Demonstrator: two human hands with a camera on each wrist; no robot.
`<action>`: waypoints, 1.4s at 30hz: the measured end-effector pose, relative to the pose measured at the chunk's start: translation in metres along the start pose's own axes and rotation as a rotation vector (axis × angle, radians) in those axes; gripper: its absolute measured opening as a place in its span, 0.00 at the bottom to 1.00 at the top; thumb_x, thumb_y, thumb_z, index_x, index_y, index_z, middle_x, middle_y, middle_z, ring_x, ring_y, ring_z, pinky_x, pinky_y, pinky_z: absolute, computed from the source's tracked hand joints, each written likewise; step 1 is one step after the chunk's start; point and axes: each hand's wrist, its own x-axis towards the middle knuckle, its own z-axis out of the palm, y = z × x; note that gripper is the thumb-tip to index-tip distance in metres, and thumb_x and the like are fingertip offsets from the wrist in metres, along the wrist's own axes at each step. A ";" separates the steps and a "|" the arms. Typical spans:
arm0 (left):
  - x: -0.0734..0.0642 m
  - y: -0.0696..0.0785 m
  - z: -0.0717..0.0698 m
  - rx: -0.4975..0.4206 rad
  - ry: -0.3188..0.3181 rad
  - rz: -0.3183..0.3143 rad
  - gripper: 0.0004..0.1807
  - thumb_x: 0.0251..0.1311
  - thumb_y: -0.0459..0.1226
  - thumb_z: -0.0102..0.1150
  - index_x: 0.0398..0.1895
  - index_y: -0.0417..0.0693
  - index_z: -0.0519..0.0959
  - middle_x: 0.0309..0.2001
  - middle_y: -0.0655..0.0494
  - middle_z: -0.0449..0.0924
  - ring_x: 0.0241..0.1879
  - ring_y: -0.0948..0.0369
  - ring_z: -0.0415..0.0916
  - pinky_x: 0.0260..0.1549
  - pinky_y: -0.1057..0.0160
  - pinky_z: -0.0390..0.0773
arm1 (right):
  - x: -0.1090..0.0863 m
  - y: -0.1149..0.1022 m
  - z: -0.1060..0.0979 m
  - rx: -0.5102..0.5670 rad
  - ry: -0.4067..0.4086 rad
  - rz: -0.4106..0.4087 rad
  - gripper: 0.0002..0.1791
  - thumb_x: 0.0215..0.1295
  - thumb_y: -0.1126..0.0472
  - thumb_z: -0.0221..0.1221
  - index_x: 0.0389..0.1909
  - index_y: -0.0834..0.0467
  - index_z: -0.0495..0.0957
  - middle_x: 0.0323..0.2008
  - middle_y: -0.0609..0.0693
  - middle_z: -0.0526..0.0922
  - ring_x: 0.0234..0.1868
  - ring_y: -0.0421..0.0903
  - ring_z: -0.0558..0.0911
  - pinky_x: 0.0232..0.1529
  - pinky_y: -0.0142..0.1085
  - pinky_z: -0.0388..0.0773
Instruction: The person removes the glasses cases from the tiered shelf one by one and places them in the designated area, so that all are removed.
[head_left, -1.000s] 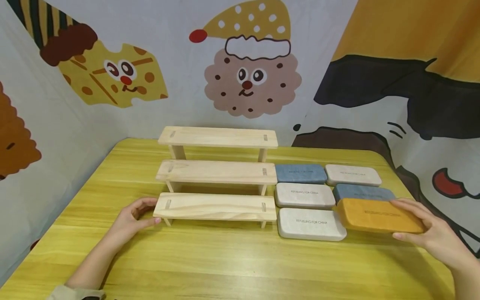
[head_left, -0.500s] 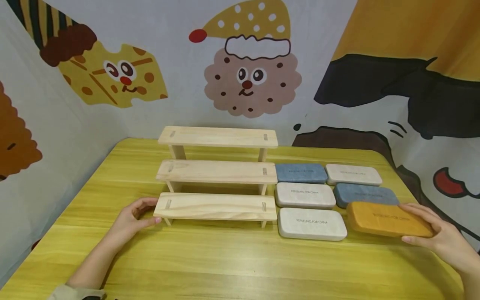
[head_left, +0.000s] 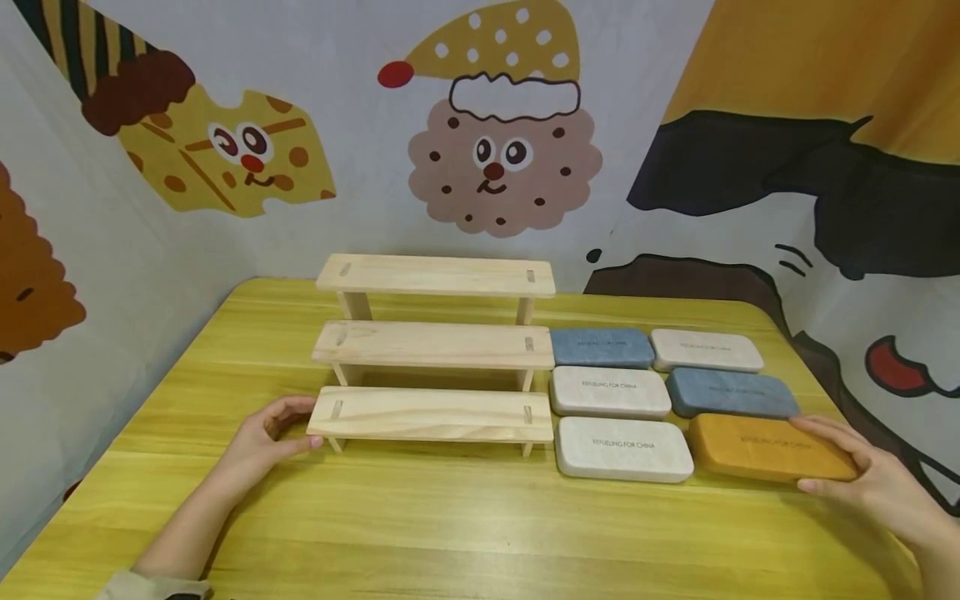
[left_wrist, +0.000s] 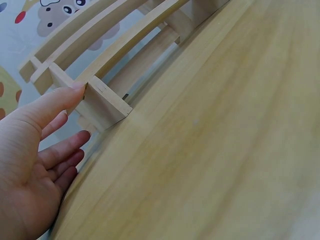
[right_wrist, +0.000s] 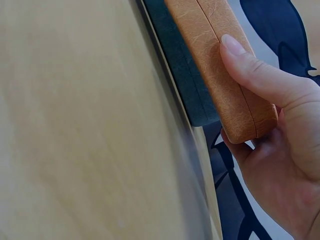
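Note:
My right hand (head_left: 873,483) grips the right end of a yellow-orange glasses case (head_left: 765,448), thumb along its front seam in the right wrist view. That case lies low over the table at the front right, its left end beside a white glasses case (head_left: 624,450). Behind it sits a blue glasses case (head_left: 733,392). With thumb and forefinger my left hand (head_left: 262,437) pinches the left end of the lowest step of a three-tier wooden display shelf (head_left: 431,414). In the left wrist view the thumb presses the step's corner, and the other fingers are loosely bent.
Another white case (head_left: 610,392), a second blue case (head_left: 602,347) and a pale beige case (head_left: 707,349) lie flat right of the shelf. The wooden table (head_left: 450,533) has a rounded far right corner. Cartoon-printed cloth (head_left: 300,50) hangs close behind it.
The right hand has moved the orange case right and toward me, then lowered it and shifted it slightly left. It now overlaps the blue case less. The left hand and shelf stay put.

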 end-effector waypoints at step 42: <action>-0.001 0.001 0.000 0.000 0.001 -0.025 0.28 0.55 0.35 0.69 0.58 0.35 0.71 0.54 0.50 0.75 0.51 0.70 0.70 0.49 0.73 0.69 | 0.005 0.013 0.010 0.037 -0.076 -0.003 0.47 0.49 0.66 0.71 0.71 0.56 0.61 0.58 0.20 0.53 0.56 0.15 0.50 0.47 0.09 0.42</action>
